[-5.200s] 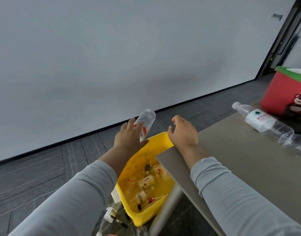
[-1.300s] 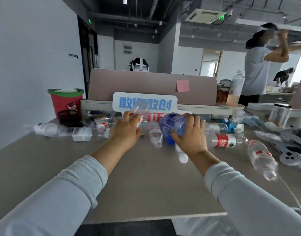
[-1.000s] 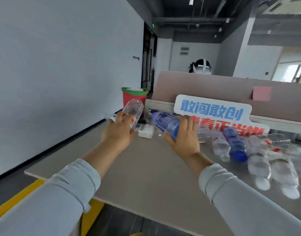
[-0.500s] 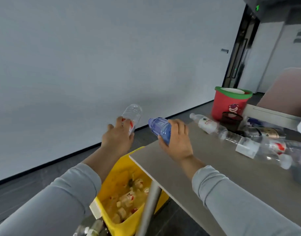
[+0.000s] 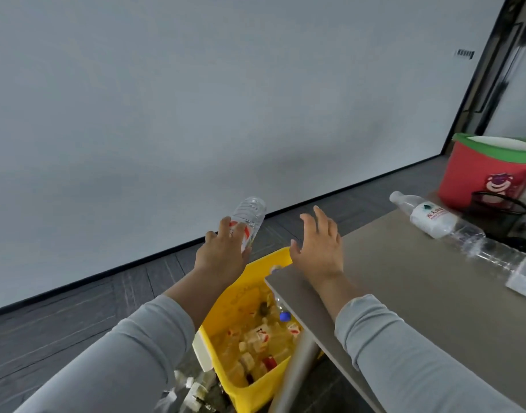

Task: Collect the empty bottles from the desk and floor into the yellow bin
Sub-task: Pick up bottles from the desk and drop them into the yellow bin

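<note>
**One bottle over the yellow bin, the other grip empty**

Nearest, a few loose bottles (image 5: 193, 391) lie on the floor at the foot of the yellow bin (image 5: 232, 296), not yet collected. The bin stands on the floor, tucked partly under the near corner of the bench (image 5: 404, 299) beside its leg. That probably lets anything carried off this corner drop straight in. It holds a deep heap of clear binned bottles (image 5: 255, 344) with red-and-white labels, one blue cap among them.

Over the bin's far rim, the left grip (image 5: 223, 257) curls round a clear bottle (image 5: 248, 222), tilted up and away, likely ready for release. The right grip (image 5: 318, 251) hovers above the bench corner, fingers spread, holding nothing.

Farther along the wall-side edge lie a white-labelled bottle (image 5: 431, 219) and another clear one (image 5: 494, 254). Beyond them are a black mesh cup (image 5: 497, 213) and a red bucket (image 5: 488, 177).
</note>
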Demonstrator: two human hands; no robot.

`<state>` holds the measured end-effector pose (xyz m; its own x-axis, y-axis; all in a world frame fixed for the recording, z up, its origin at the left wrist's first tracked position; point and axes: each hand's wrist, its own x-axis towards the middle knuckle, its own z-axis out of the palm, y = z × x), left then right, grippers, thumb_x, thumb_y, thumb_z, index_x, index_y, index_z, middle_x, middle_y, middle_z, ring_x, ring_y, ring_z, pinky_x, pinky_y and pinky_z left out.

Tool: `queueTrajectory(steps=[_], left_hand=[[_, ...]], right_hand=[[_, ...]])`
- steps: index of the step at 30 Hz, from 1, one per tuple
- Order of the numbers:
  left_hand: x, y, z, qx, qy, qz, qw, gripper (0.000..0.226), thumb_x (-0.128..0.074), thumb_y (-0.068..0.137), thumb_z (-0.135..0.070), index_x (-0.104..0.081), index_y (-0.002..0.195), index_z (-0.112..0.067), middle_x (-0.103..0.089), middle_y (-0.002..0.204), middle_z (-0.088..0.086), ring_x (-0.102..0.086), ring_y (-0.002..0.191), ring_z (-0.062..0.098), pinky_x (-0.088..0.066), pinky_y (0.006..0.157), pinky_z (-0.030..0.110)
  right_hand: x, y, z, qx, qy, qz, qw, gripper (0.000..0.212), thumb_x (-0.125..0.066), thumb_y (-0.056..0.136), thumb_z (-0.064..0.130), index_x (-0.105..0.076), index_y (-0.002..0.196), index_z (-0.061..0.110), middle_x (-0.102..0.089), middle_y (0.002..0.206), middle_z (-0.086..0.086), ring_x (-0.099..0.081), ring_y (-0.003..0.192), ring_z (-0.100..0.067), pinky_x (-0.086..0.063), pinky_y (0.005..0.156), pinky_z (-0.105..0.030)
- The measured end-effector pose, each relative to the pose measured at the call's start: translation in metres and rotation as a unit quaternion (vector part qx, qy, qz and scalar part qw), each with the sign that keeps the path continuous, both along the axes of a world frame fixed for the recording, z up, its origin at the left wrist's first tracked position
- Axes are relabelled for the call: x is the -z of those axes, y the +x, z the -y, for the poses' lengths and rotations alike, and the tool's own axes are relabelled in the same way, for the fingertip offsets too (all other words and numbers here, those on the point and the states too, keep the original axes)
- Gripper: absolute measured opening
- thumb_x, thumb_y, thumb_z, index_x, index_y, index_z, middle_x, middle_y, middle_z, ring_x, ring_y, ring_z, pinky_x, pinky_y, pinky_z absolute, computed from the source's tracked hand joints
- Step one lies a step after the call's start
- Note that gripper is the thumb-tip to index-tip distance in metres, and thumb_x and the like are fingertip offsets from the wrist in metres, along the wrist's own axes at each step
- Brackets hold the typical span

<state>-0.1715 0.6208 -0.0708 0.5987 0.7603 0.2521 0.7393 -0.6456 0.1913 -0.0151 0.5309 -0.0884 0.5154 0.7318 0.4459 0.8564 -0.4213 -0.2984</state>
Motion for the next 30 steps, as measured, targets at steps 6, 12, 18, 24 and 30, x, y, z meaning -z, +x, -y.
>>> queueTrajectory(steps=[6, 12, 18, 24, 30], left_hand=[[0.007, 0.038, -0.014, -0.007, -0.064, -0.071, 0.995, 0.068, -0.047, 0.091, -0.053, -0.017, 0.146, -0.026, -0.008, 0.154, 0.005, -0.026, 0.135, 0.037, -0.043, 0.096, 0.046], [0.004, 0.044, 0.008, 0.039, 0.018, -0.049, 0.998, 0.050, -0.043, 0.095, -0.042, -0.035, 0.137, -0.016, -0.034, 0.140, 0.007, -0.037, 0.125, 0.028, -0.044, 0.089, 0.038], [-0.017, 0.045, 0.034, 0.078, 0.073, -0.044, 0.993, 0.041, -0.038, 0.097, -0.038, -0.042, 0.130, -0.014, -0.044, 0.129, 0.007, -0.043, 0.117, 0.026, -0.043, 0.090, 0.036], [-0.034, 0.068, 0.082, 0.137, 0.101, -0.034, 0.985, 0.041, -0.035, 0.097, -0.037, -0.040, 0.131, -0.014, -0.044, 0.129, 0.007, -0.043, 0.115, 0.025, -0.041, 0.090, 0.035], [-0.041, 0.104, 0.149, 0.205, 0.105, -0.023, 0.973, 0.044, -0.037, 0.096, -0.035, -0.038, 0.134, -0.014, -0.042, 0.134, 0.007, -0.040, 0.121, 0.026, -0.038, 0.094, 0.035]], right_hand=[[0.002, 0.010, 0.007, 0.014, 0.017, -0.011, 1.000, 0.054, -0.054, 0.089, 0.027, -0.036, 0.138, 0.014, -0.032, 0.148, -0.009, -0.027, 0.136, -0.028, -0.028, 0.108, -0.041], [-0.001, 0.018, 0.020, 0.022, -0.026, 0.012, 0.999, 0.049, -0.053, 0.090, 0.027, -0.038, 0.135, 0.014, -0.034, 0.144, -0.008, -0.037, 0.128, -0.029, -0.032, 0.102, -0.040], [-0.016, 0.029, 0.058, 0.048, -0.064, 0.032, 0.996, 0.045, -0.046, 0.093, 0.032, -0.035, 0.134, 0.016, -0.039, 0.138, -0.006, -0.040, 0.122, -0.026, -0.034, 0.100, -0.036], [-0.038, 0.042, 0.121, 0.088, -0.068, 0.051, 0.992, 0.048, -0.046, 0.092, 0.034, -0.035, 0.135, 0.015, -0.045, 0.133, -0.006, -0.042, 0.121, -0.026, -0.035, 0.101, -0.037], [-0.053, 0.058, 0.206, 0.161, -0.095, 0.062, 0.980, 0.043, -0.046, 0.092, 0.036, -0.042, 0.129, 0.014, -0.052, 0.128, -0.007, -0.046, 0.119, -0.026, -0.038, 0.098, -0.039]])
